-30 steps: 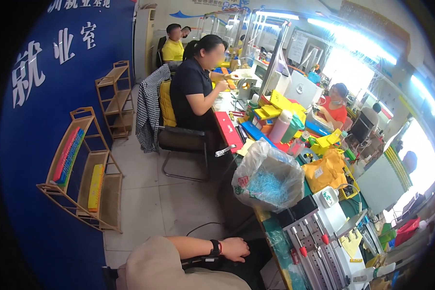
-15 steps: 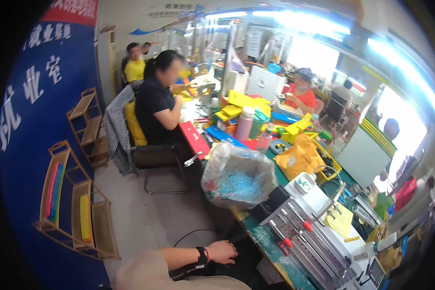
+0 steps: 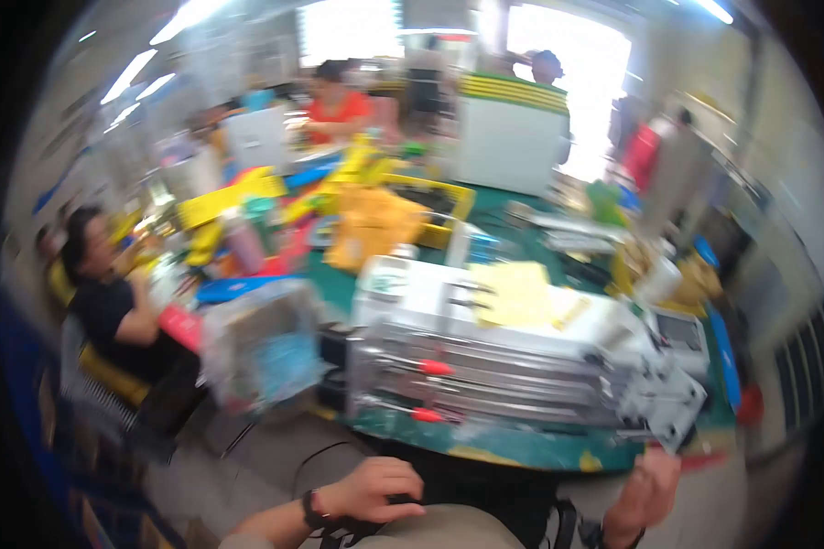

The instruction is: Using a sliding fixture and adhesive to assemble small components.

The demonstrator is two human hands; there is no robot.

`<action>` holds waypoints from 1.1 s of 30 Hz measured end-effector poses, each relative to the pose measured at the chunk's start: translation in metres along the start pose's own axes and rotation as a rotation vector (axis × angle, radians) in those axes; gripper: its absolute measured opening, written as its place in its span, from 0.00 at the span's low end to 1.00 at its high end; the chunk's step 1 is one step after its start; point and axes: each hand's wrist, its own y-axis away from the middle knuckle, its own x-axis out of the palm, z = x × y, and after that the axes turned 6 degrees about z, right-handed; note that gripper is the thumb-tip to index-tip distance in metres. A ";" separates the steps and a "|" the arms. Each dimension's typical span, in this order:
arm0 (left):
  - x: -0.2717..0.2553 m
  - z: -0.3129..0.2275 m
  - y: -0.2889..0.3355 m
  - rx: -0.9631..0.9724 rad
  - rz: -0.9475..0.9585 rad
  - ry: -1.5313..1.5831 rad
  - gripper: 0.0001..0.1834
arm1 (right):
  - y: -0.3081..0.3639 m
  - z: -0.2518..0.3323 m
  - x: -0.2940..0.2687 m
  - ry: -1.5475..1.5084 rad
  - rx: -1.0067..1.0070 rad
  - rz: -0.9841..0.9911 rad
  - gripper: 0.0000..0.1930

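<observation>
Left grip loosely curled, hold unclear, in front of the railed machine on the green tabletop; right grip blurred, closure unclear, near the machine's right end. Seemingly between steps; left-hand contact calls for reaching forward.

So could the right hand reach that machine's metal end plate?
Probably yes: the right hand is just below the metal end plate in the picture, with nothing visible between them; blur hides whether they touch.

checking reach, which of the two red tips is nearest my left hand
The lower red tip, nearer the table's edge; the upper one sits farther back.
</observation>
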 end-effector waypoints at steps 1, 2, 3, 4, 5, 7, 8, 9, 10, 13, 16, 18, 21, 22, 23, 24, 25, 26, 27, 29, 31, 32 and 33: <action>-0.014 -0.012 -0.008 0.045 -0.048 -0.030 0.13 | -0.024 0.003 -0.005 0.008 -0.017 -0.014 0.09; -0.027 -0.018 -0.018 0.125 -0.123 -0.086 0.14 | -0.048 0.006 -0.008 0.091 0.009 0.008 0.11; -0.038 -0.022 -0.019 0.137 -0.186 -0.157 0.16 | -0.068 0.002 -0.004 0.064 0.027 -0.026 0.14; -0.045 -0.022 -0.022 0.167 -0.274 -0.228 0.16 | -0.095 0.003 -0.001 0.144 -0.004 -0.015 0.15; -0.051 -0.022 -0.025 0.176 -0.358 -0.264 0.16 | -0.119 0.005 0.008 0.206 -0.036 0.007 0.17; -0.057 -0.018 -0.044 0.246 -0.481 -0.306 0.18 | -0.152 -0.006 0.019 0.268 0.019 -0.035 0.23; -0.059 -0.013 -0.046 0.240 -0.538 -0.341 0.19 | -0.169 -0.006 0.028 0.230 0.182 0.031 0.27; -0.060 -0.012 -0.052 0.245 -0.567 -0.373 0.19 | -0.183 -0.007 0.034 0.234 0.339 0.107 0.32; -0.061 -0.011 -0.059 0.245 -0.597 -0.410 0.20 | -0.193 -0.018 0.041 0.311 0.362 0.134 0.34; -0.065 -0.012 -0.076 0.208 -0.613 -0.462 0.18 | -0.203 -0.065 0.068 0.393 0.424 0.196 0.35; -0.068 -0.013 -0.081 0.152 -0.614 -0.568 0.18 | -0.208 -0.093 0.086 0.317 0.451 0.259 0.32; -0.068 -0.015 -0.083 0.124 -0.616 -0.628 0.18 | -0.211 -0.093 0.097 0.227 0.438 0.300 0.30; -0.064 -0.019 -0.093 -0.073 -0.578 -0.733 0.25 | -0.209 -0.075 0.091 0.309 0.445 0.013 0.23; -0.064 -0.018 -0.097 -0.091 -0.587 -0.739 0.25 | -0.208 -0.061 0.086 0.170 0.336 -0.148 0.19; -0.066 -0.015 -0.103 -0.128 -0.566 -0.772 0.25 | -0.205 -0.049 0.082 0.030 0.231 -0.307 0.15; -0.066 -0.012 -0.112 -0.153 -0.540 -0.794 0.25 | -0.200 -0.035 0.075 0.031 0.230 -0.300 0.15; -0.067 -0.009 -0.117 -0.166 -0.520 -0.761 0.20 | -0.193 -0.019 0.077 -0.234 0.222 -0.271 0.12; -0.068 -0.004 -0.117 -0.182 -0.518 -0.763 0.20 | -0.185 -0.002 0.084 -0.500 0.216 -0.241 0.09; -0.067 0.002 -0.118 -0.152 -0.502 -0.719 0.17 | -0.174 0.019 0.093 -0.608 0.257 -0.164 0.09; -0.063 0.013 -0.124 -0.134 -0.453 -0.660 0.13 | -0.153 0.039 0.116 -0.664 0.279 0.038 0.11; -0.060 0.011 -0.119 -0.117 -0.537 -0.648 0.07 | -0.136 0.055 0.138 -0.593 0.215 0.211 0.12; -0.057 0.012 -0.116 -0.125 -0.528 -0.646 0.07 | -0.129 0.065 0.150 -0.567 0.195 0.264 0.14; -0.054 0.015 -0.112 -0.120 -0.598 -0.653 0.07 | -0.124 0.072 0.161 -0.593 0.184 0.290 0.14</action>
